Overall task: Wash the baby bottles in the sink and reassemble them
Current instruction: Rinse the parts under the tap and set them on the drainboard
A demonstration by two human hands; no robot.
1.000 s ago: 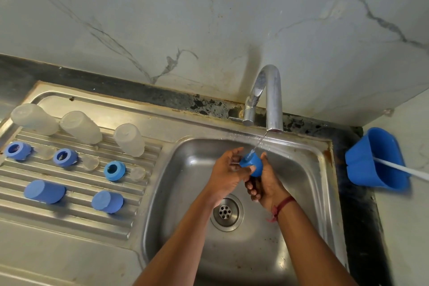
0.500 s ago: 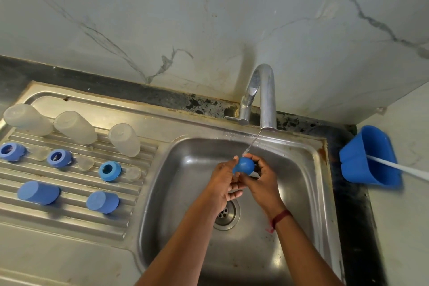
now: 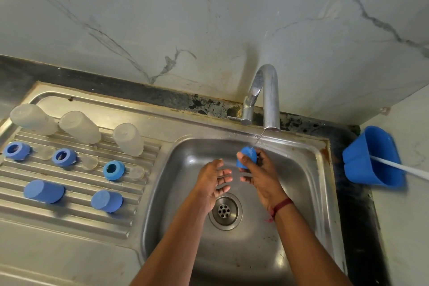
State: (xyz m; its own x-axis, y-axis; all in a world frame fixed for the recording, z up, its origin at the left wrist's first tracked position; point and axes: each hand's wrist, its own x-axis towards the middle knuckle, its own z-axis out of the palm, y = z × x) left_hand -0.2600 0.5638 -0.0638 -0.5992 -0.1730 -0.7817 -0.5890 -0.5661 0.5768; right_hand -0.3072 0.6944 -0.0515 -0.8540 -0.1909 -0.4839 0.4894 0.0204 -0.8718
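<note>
Steel sink [image 3: 301, 181] — right hand [image 3: 262, 179] grips a small, rounded blue cap [image 3: 247, 157]

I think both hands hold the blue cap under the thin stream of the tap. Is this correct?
Not quite. Only the right hand holds the blue cap under the thin stream of the tap. The left hand is open and apart from the cap, touching nothing. The head view shows this.
</note>
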